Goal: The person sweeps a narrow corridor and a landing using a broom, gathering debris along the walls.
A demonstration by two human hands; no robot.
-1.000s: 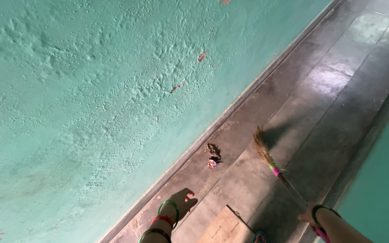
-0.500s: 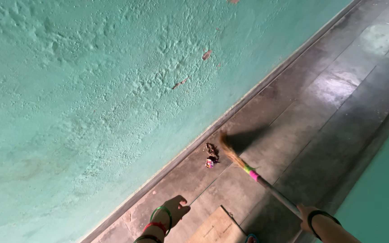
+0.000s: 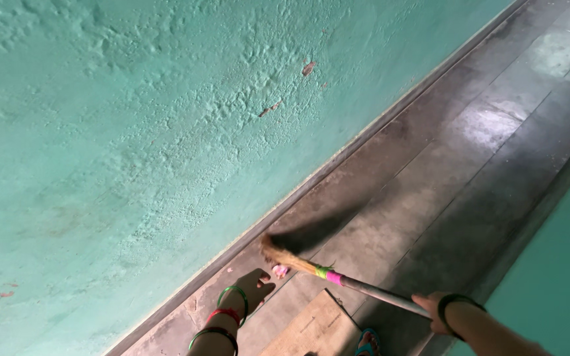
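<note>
Right hand [image 3: 435, 314], wearing a dark wristband, is closed around the grey metal handle of the straw-bristled broom [image 3: 338, 279]. Flat brown cardboard sheet [image 3: 313, 328] lies on the dark stone tile floor [image 3: 456, 171] between both arms. Left hand [image 3: 253, 287], with green and red bangles, hangs open and empty. Broom head has advanced since half a second ago and now covers the small pink debris scrap [image 3: 280, 270] beside the textured turquoise wall [image 3: 133, 132].
</note>
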